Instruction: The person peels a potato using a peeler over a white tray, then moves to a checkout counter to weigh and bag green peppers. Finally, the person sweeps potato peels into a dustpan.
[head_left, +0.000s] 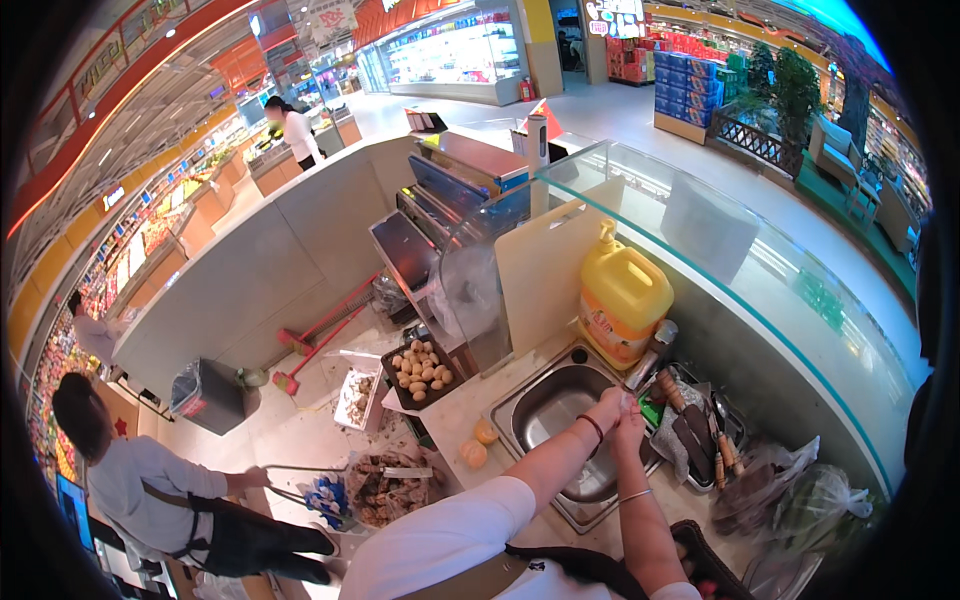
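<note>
My left hand (611, 403), below a dark red wrist band, and my right hand (630, 420), below a silver bangle, are pressed together. They meet over the right side of a stainless steel sink (536, 405), close to the spout of a metal faucet (654, 351). The fingers overlap, so whether anything lies between them is hidden. Right of my hands is a metal tray (701, 484) with wooden-handled knives (727, 454), a grey cloth (670, 442) and a green item (651, 411). Behind the sink stands a yellow pump jug (626, 292).
Two orange fruits (474, 453) sit left of the sink. Plastic bags (814, 499) lie at right, below a glass partition (720, 277). A black crate of round brown produce (421, 373) is left of the counter. A person (142, 480) holds a cart handle beside a root-filled bag (390, 487).
</note>
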